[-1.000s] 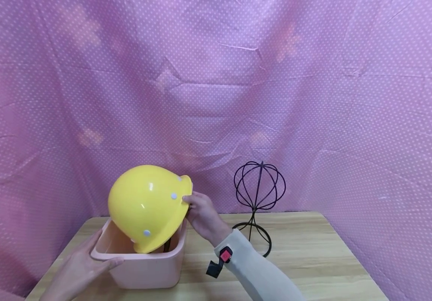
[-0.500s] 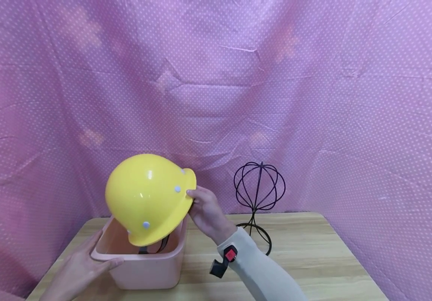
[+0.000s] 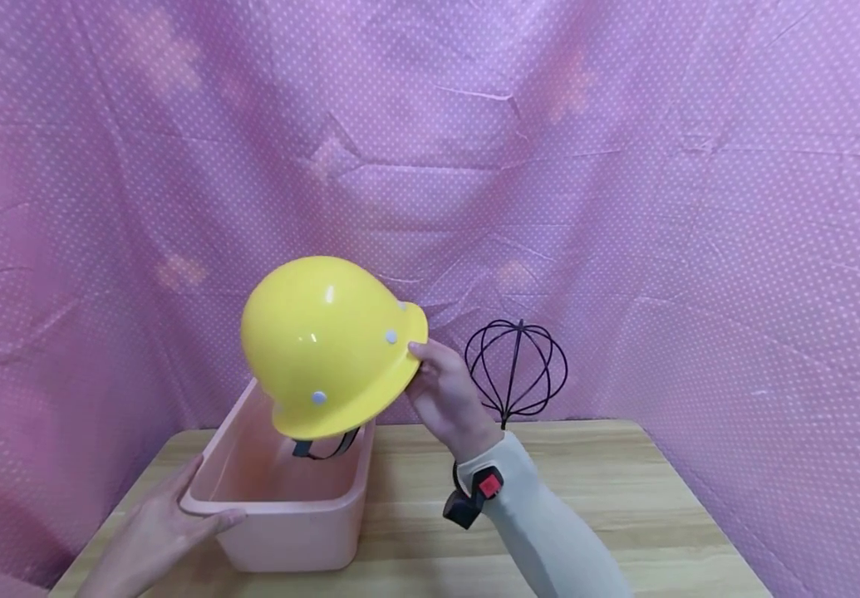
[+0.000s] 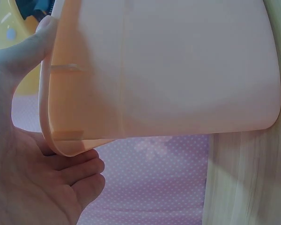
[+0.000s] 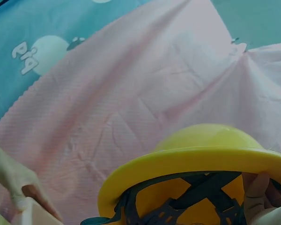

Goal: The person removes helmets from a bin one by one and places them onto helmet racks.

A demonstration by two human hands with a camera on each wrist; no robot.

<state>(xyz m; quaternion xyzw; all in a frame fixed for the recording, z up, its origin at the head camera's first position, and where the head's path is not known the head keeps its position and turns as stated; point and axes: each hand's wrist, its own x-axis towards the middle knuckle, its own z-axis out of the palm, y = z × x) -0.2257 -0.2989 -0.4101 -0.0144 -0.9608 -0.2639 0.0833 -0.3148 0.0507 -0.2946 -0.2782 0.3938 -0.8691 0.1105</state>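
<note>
My right hand (image 3: pixel 440 390) grips the brim of a yellow hard hat (image 3: pixel 328 345) and holds it in the air above the far end of a pink plastic bin (image 3: pixel 291 519). The hat's dark strap (image 3: pixel 323 448) hangs below it over the bin. The right wrist view shows the hard hat (image 5: pixel 201 164) from underneath, with its dark inner harness (image 5: pixel 187 201) and my fingers (image 5: pixel 255 197) on the brim. My left hand (image 3: pixel 164 523) holds the bin's near left corner, thumb on the rim. In the left wrist view the bin wall (image 4: pixel 178 70) fills the frame, thumb (image 4: pixel 30 49) over its edge.
A black wire hat stand (image 3: pixel 517 374) with a ball-shaped top stands on the wooden table (image 3: pixel 624 515) to the right of my right hand. Pink dotted cloth (image 3: pixel 624 208) hangs behind and on both sides of the table.
My right hand has lifted the hard hat up out of the bin and a little to the right. The left hand has stayed on the bin's corner.
</note>
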